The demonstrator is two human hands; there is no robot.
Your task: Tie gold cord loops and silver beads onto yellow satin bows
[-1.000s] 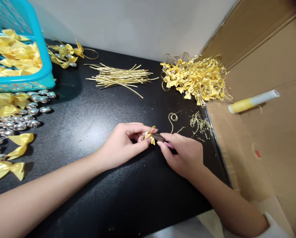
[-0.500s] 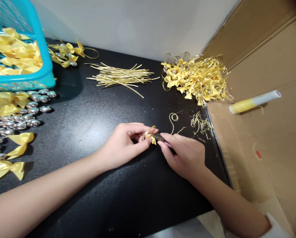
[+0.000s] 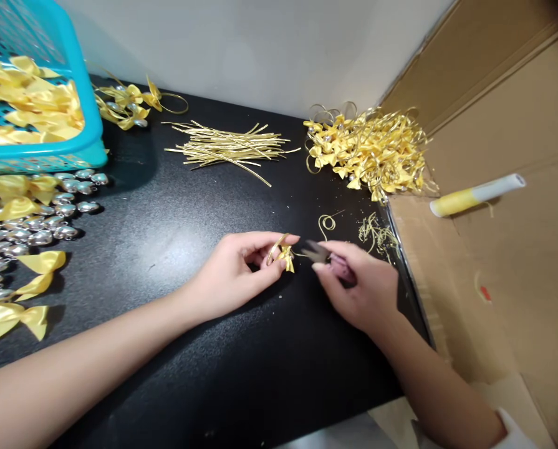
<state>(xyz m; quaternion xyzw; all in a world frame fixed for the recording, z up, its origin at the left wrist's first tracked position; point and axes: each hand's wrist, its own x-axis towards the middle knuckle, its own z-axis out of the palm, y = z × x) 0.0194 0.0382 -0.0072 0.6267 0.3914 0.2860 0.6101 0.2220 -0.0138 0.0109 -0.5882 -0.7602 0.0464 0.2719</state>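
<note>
Near the middle of the black table (image 3: 166,212), my left hand (image 3: 241,265) pinches a small yellow bow (image 3: 287,258) with a gold wire loop (image 3: 275,248). My right hand (image 3: 360,280) is wrapped round small snips (image 3: 341,268) with pinkish handles. Their blades are parted and point left, a short gap to the right of the bow. A thin strand shows between the bow and the blades. Behind my right hand lies a thin coiled strand (image 3: 326,222).
A turquoise basket (image 3: 94,125) of yellow bows stands back left, with silver beads (image 3: 40,237) and bows before it. Gold wires (image 3: 232,146) lie at the back. Finished-looking bow loops (image 3: 367,149) and clippings (image 3: 376,236) lie right, beside cardboard (image 3: 507,249) holding a yellow-white tube (image 3: 477,195).
My right hand and the snips have moved right, away from the bow, and the blades have opened. My left hand stays nearly in place, holding the bow.
</note>
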